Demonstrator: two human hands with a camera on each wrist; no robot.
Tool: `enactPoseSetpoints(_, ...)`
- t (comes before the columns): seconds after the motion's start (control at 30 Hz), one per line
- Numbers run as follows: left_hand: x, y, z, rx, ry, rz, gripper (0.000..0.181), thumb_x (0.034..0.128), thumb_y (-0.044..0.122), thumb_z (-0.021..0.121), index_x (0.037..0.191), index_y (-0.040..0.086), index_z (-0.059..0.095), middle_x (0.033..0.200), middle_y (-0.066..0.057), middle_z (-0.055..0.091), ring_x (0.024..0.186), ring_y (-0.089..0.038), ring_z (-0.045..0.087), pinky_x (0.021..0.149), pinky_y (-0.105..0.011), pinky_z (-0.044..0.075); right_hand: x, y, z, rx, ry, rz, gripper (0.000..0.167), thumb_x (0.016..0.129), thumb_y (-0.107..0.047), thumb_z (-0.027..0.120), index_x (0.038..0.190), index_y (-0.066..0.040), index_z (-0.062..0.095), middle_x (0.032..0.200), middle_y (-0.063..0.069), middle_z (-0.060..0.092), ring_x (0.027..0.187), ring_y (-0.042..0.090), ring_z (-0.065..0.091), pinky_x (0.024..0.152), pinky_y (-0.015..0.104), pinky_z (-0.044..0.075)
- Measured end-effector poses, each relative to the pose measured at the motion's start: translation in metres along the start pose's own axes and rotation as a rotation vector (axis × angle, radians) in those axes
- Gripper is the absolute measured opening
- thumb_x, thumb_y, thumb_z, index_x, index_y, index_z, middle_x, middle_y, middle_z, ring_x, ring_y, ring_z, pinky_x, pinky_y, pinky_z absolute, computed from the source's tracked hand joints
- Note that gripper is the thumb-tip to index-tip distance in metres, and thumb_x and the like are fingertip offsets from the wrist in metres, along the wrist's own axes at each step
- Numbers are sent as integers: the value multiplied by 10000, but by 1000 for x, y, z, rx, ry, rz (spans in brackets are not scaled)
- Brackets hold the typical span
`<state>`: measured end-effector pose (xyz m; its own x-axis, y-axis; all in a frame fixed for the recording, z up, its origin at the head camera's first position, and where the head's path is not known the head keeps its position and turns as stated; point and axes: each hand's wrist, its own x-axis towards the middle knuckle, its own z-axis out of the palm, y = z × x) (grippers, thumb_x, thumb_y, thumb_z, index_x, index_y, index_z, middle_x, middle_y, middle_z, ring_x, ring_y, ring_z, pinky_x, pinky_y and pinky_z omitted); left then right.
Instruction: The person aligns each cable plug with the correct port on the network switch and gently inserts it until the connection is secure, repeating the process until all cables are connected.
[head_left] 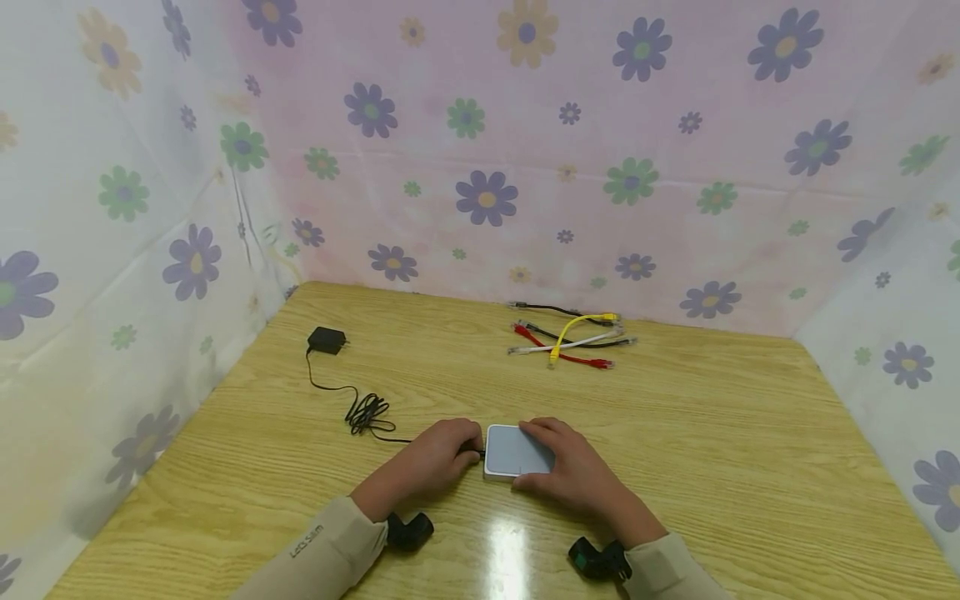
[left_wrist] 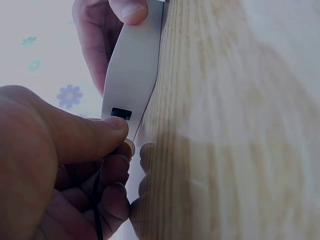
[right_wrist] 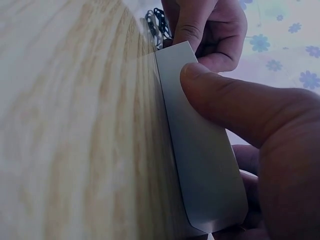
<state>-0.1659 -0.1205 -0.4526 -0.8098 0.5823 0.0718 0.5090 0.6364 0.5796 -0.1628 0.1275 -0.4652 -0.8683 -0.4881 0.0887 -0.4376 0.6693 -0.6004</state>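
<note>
A small white box with a grey top point(head_left: 516, 451), flat like a router, lies on the table between both hands. My right hand point(head_left: 566, 467) grips it from the right, thumb point(right_wrist: 210, 92) along the near side and fingers at the far side. At its left end my left hand point(head_left: 442, 458) pinches the end of a thin black power cable point(left_wrist: 97, 205) against the box. A dark port point(left_wrist: 121, 113) shows just beside the left thumb. The plug tip is hidden by the fingers, so how far it sits in the box cannot be seen.
The cable runs left through a bundled coil point(head_left: 367, 414) to a black power adapter point(head_left: 327, 340). Behind the box lie several short network cables, among them a yellow cable point(head_left: 566, 333) and a red cable point(head_left: 570, 357). Flowered cloth point(head_left: 420, 192) borders the wooden table point(head_left: 720, 433).
</note>
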Motion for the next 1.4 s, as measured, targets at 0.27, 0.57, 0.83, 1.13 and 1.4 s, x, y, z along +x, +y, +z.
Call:
enactPoseSetpoints(0.27,0,-1,0,-18,-6,-2,80,951,113,596,878,143,613,864,60,595,750,-46,505,699,-246,446,0,-2,-1,-1,1,-3,766,767,-483,779,1399,-128,531,1341,32,551,1147,230,564,874,416,479)
enactPoseSetpoints(0.57,4,-4,-1,-58,-48,-44,93,960,138,588,891,171,642,859,77,624,738,-35,528,700,-239,453,0,0,0,5,5,-5,768,768,-481,779,1401,-125,530,1331,20,548,1131,210,566,873,398,479)
enactPoseSetpoints(0.83,6,-3,-1,-60,-41,-37,82,951,130,600,895,161,652,865,64,639,741,-35,530,702,-237,453,0,-2,-1,22,2,8,763,762,-462,790,1396,-122,536,1333,32,548,1124,216,564,865,398,478)
enactPoseSetpoints(1.13,7,-1,3,-35,-10,-18,73,947,141,608,897,179,644,867,68,630,737,-27,518,693,-227,444,1,-1,-1,31,10,33,767,756,-458,797,1399,-133,534,1339,35,542,1129,219,555,871,401,471)
enactPoseSetpoints(1.4,6,0,2,-7,27,-35,56,932,135,632,899,172,657,877,59,643,755,-40,537,702,-241,459,1,-8,2,31,15,104,793,743,-486,797,1405,-144,527,1351,50,532,1132,243,555,872,421,471)
